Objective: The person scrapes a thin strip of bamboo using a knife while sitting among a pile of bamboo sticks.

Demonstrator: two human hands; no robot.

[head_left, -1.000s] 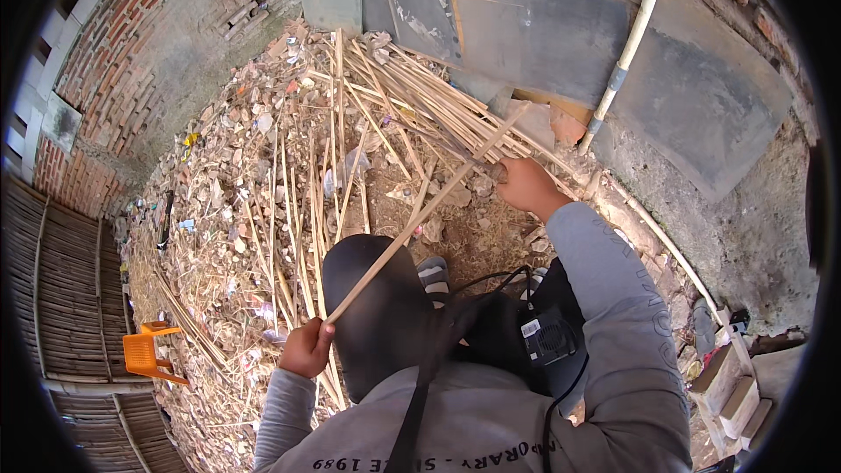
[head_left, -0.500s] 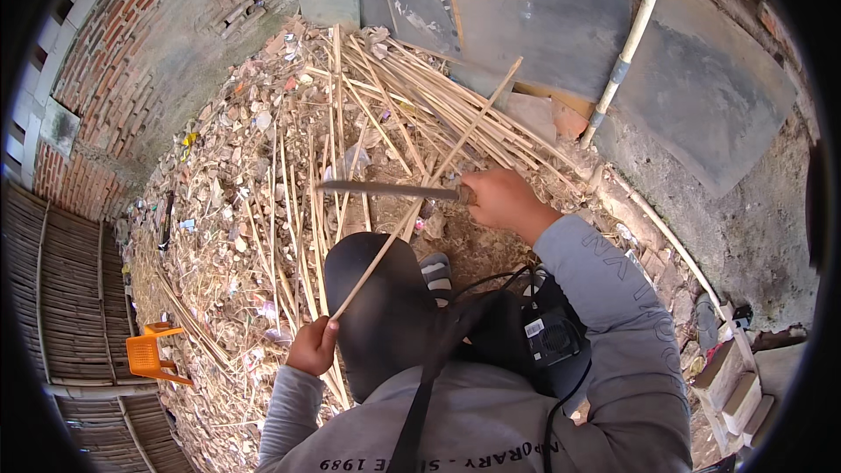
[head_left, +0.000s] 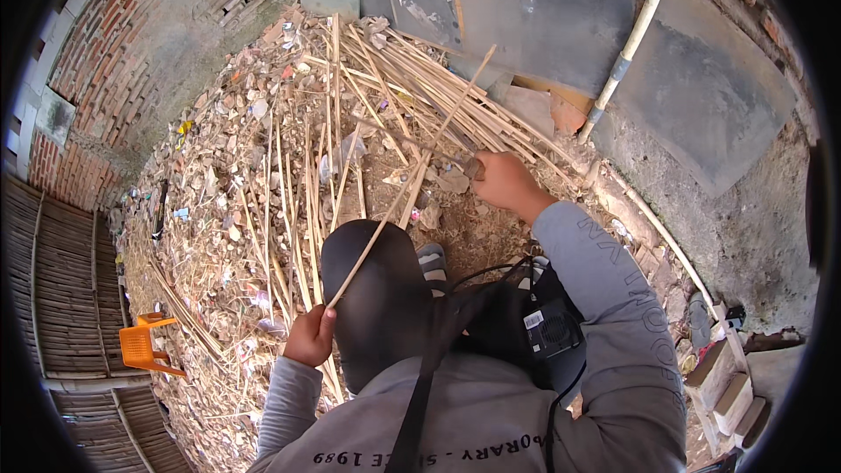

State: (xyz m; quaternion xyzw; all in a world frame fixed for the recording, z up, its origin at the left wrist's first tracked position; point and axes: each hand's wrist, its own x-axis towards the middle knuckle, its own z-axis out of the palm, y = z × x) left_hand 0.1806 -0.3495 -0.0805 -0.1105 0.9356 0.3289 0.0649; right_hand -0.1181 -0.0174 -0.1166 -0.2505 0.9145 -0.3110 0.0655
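My left hand (head_left: 310, 335) is closed round the near end of a long thin bamboo strip (head_left: 375, 236), beside my left knee. The strip slants across the knee, away and to the right. In my right hand (head_left: 510, 186) is the handle of a long knife (head_left: 403, 137), its blade reaching to the left and tilted away from me. The blade crosses the strip beyond my knee; whether it touches cannot be made out. Under and left of the strip, several more bamboo strips (head_left: 291, 219) lie on the ground.
A thick pile of bamboo strips (head_left: 455, 101) lies ahead by the grey panels (head_left: 543, 22). A pale pole (head_left: 624, 57) leans at the right. Litter and dry scraps (head_left: 210, 201) cover the ground. An orange plastic chair (head_left: 138, 346) stands left, near a bamboo-slat wall (head_left: 66, 285).
The knife has turned from nearly level, so its tip now points farther away from me. The strip's far end has shifted a little left. My left hand keeps its hold.
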